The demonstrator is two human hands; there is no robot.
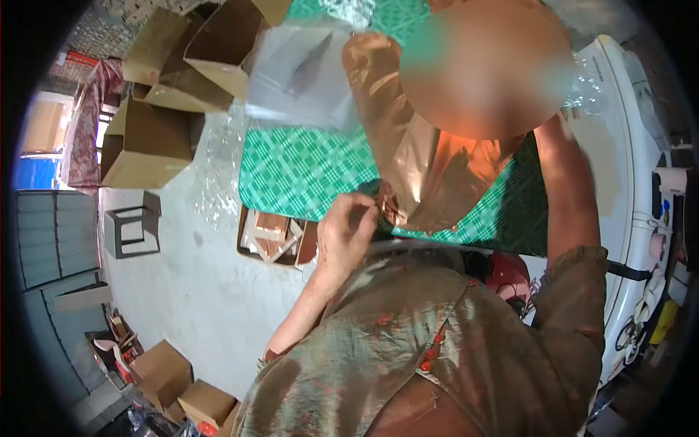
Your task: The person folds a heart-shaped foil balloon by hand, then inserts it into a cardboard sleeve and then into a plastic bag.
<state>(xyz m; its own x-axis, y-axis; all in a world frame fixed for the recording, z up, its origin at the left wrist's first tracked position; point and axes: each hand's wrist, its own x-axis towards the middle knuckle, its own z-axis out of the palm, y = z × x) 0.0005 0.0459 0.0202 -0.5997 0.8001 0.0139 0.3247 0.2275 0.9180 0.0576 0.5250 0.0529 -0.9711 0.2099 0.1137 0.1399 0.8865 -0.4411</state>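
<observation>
Pale grey floor [211,298], green checked table [302,164]

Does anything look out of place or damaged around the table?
Yes: crumpled clear plastic film lies loose left of the green-and-white checked tabletop, like stray wrapping. The shiny copper-coloured foil piece is creased, but I see no tear.
</observation>
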